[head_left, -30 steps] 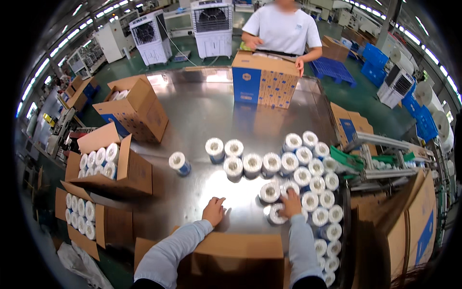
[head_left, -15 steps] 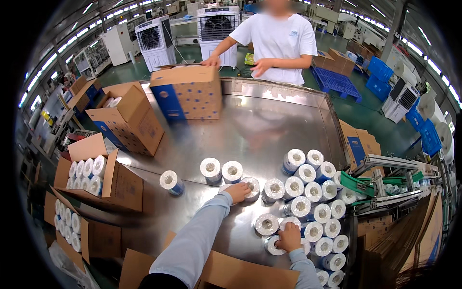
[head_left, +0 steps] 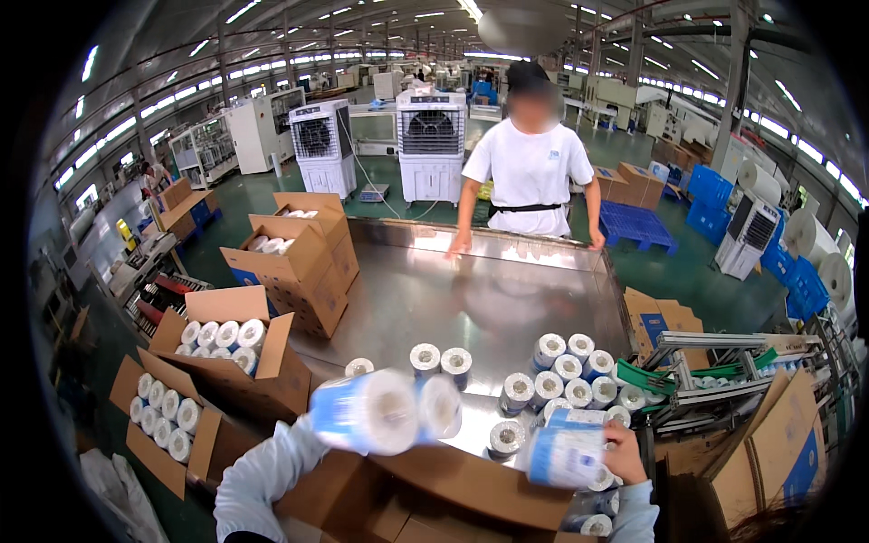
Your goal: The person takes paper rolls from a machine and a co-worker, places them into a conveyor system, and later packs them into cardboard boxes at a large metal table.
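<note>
My left hand point(head_left: 306, 433) is mostly hidden behind the two blue-and-white wrapped paper rolls point(head_left: 385, 412) it holds, blurred, over the near table edge. My right hand point(head_left: 625, 457) grips another wrapped roll point(head_left: 566, 454) from its right side. Both are just above an open brown carton point(head_left: 453, 489) right in front of me. Behind them, several more rolls point(head_left: 561, 371) stand on end on the shiny metal table point(head_left: 471, 299). A person in a white shirt point(head_left: 529, 172) stands across the table with both hands on its far rim.
Open cartons filled with rolls point(head_left: 226, 348) point(head_left: 163, 416) stand to my left, another open carton point(head_left: 299, 258) behind them. A roller conveyor with green guides point(head_left: 715, 362) and flat cartons point(head_left: 787, 434) lie to the right. Air coolers point(head_left: 430, 145) and blue pallets point(head_left: 638, 226) stand beyond.
Both hands have left the table and come up toward me, each now holding rolls. The view has tilted up. The person opposite no longer has a carton in front of them.
</note>
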`<state>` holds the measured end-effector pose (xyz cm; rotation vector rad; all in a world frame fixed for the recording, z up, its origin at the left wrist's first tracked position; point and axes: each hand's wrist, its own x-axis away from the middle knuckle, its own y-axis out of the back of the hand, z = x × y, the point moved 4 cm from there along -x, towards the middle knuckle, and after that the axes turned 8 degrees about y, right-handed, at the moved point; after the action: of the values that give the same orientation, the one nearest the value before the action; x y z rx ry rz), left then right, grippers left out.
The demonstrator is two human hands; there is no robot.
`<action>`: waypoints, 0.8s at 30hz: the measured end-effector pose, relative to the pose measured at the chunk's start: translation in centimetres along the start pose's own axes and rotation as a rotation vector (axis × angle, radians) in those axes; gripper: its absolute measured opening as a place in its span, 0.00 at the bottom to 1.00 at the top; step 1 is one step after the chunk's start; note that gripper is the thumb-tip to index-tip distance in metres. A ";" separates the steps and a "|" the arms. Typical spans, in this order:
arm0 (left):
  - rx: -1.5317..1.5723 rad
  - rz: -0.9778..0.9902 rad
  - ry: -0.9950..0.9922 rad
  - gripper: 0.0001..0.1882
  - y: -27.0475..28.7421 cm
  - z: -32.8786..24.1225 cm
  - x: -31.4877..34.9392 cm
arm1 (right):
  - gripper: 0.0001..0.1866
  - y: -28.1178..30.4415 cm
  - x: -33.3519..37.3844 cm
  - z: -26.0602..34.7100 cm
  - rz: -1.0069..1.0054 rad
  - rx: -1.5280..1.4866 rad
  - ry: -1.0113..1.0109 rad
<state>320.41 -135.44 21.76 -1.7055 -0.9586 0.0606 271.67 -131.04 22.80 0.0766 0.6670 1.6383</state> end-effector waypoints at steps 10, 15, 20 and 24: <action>-1.903 -0.378 0.164 0.20 7.3 16.0 5.6 | 0.21 -15.7 11.5 3.0 0.807 0.025 -0.415; -2.859 -0.028 0.097 0.22 9.5 20.2 1.8 | 0.25 -26.4 17.3 -0.6 1.171 0.994 0.173; -3.088 -0.135 0.065 0.18 19.6 28.1 0.4 | 0.27 -31.7 25.8 -15.5 1.195 1.105 -0.059; -2.631 -0.398 0.569 0.25 26.6 29.3 5.1 | 0.38 -35.4 22.2 -7.6 1.430 0.928 -0.030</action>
<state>324.29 -110.49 -9.14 -2.9566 -0.4649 -2.8666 295.57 -112.36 -6.94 1.5380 1.4756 2.4306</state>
